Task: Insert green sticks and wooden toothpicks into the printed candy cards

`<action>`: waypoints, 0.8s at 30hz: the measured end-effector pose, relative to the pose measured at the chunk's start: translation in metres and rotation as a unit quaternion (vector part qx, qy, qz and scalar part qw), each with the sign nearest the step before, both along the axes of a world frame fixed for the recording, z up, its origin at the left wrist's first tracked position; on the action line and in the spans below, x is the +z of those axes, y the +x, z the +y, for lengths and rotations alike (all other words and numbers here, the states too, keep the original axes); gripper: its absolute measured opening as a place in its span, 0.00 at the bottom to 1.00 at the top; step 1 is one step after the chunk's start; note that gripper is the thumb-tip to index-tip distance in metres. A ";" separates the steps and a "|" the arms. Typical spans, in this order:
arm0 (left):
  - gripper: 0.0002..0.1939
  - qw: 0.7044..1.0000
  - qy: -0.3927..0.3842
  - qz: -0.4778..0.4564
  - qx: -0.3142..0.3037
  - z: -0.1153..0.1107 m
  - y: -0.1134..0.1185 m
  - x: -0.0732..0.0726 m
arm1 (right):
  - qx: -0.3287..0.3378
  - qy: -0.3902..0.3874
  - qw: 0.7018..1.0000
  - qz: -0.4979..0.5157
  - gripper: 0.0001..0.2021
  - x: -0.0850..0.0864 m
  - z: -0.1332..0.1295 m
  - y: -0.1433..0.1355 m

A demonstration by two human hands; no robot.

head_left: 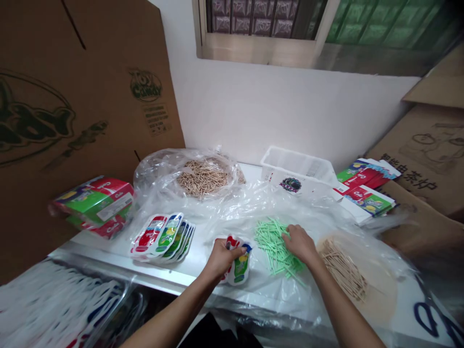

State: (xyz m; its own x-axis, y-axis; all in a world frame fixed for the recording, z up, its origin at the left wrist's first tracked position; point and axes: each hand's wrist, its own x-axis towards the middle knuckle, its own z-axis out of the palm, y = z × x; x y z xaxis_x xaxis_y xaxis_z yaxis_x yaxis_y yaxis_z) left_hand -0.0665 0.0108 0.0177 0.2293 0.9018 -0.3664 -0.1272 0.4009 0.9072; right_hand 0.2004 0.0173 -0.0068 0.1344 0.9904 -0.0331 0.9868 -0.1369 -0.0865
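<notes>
My left hand is closed on a double candy packet, one half red and the other green and blue, just above the table's front part. To its right, a loose pile of light green plastic sticks lies on clear plastic film. My right hand reaches into the right side of that pile, fingers curled together on the sticks; how many are between them cannot be made out. Left of my hands, similar red and green packets lie in an overlapping row.
Brownish sticks fill an open plastic bag at the back; more tan sticks lie at the right. A white plastic basket stands by the wall. Printed boxes sit left, folded cartons right. A large cardboard box borders the left.
</notes>
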 end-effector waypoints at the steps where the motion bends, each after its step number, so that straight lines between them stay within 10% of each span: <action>1: 0.11 1.000 0.003 -0.003 -0.003 -0.001 0.002 0.001 | 0.001 0.001 1.000 -0.006 0.14 -0.005 0.012 -0.007; 13: 0.14 1.000 -0.006 -0.007 -0.006 0.006 -0.005 -0.003 | 0.074 0.047 0.996 -0.030 0.07 -0.038 0.028 -0.012; 24: 0.11 0.957 0.237 0.130 0.106 0.061 0.062 -0.021 | 0.159 0.129 0.978 0.045 0.13 -0.036 0.015 0.002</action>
State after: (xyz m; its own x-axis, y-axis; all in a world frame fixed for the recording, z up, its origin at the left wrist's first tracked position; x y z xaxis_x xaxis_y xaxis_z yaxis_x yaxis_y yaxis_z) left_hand -0.0047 0.0718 -0.0034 -0.0206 0.9970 0.0751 0.0955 -0.0728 0.9928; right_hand 0.2023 0.0320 -0.0426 -0.1736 0.9588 0.2250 0.9625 0.2135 -0.1671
